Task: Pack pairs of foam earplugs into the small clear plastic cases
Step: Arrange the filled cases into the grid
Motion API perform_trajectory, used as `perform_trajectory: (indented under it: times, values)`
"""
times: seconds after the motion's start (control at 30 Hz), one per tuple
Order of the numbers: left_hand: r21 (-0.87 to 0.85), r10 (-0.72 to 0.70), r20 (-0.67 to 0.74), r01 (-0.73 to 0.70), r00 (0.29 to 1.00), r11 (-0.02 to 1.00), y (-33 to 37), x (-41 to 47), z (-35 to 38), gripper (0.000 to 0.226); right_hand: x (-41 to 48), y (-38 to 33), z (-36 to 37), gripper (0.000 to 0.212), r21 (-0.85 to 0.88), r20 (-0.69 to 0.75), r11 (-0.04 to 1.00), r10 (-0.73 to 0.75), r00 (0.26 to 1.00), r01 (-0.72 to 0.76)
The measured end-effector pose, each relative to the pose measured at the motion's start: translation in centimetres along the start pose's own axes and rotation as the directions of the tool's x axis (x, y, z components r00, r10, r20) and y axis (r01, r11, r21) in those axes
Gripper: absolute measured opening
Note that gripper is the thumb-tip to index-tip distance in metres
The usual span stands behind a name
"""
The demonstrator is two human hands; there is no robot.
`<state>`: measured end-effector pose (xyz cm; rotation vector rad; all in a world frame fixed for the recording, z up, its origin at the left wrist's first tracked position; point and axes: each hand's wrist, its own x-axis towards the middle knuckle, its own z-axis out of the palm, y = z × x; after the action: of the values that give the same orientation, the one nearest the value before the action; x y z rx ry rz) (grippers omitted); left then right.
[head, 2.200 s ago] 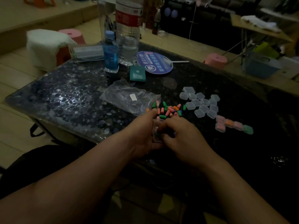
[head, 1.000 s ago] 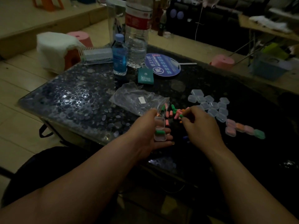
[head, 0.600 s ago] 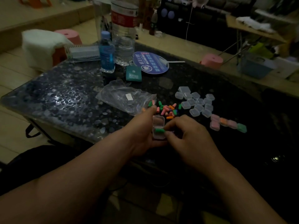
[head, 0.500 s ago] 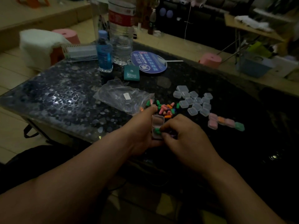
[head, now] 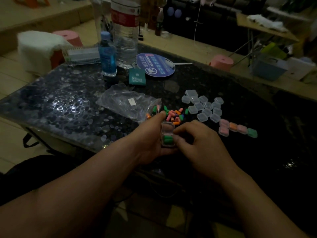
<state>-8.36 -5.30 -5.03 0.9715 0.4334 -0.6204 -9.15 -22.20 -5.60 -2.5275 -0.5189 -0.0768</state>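
Head view: left hand (head: pixel 151 143) gripped open case (head: pixel 167 134), long axis running away from body, lid half far, green earplugs (head: pixel 167 140) in near half; right hand (head: pixel 202 148) curled at its right edge, nearer the lid. Pinch or touch, couldn't tell. Pile of loose earplugs (head: pixel 173 115) just beyond hands. Dark counter (head: pixel 68 109), dim room.

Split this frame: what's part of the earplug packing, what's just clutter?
Job:
- open case in left hand, green earplugs inside
- loose earplugs
- empty cases
- filled cases
- plastic bag beside the pile

Clutter:
- blue bottle
- large water bottle
- round fan
- teal packet
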Motion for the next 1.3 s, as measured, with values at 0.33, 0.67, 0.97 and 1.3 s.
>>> perform_trajectory:
  times: [0.33,0.67,0.97,1.3]
  values:
    - [0.058,0.008,0.022,-0.009,1.0,0.998,-0.3,0.4,-0.1,0.056,0.1,1.6,0.5,0.108,0.019,0.19,0.999,0.024,0.981,-0.028]
    - [-0.005,0.004,-0.011,-0.004,1.0,1.0,-0.1,0.5,-0.4,0.042,0.0,1.4,1.0,0.045,-0.047,0.008,0.996,-0.074,0.997,0.074]
    - [0.125,0.084,0.042,-0.089,0.996,0.988,0.0,0.3,-0.6,0.032,-0.2,1.2,1.3,0.022,-0.142,-0.068,0.979,-0.158,0.985,0.147]
    - [0.198,0.116,-0.006,-0.113,0.993,0.974,-0.2,1.2,-0.9,0.038,-0.6,0.8,1.5,0.022,-0.174,-0.071,0.973,-0.164,0.984,0.149]
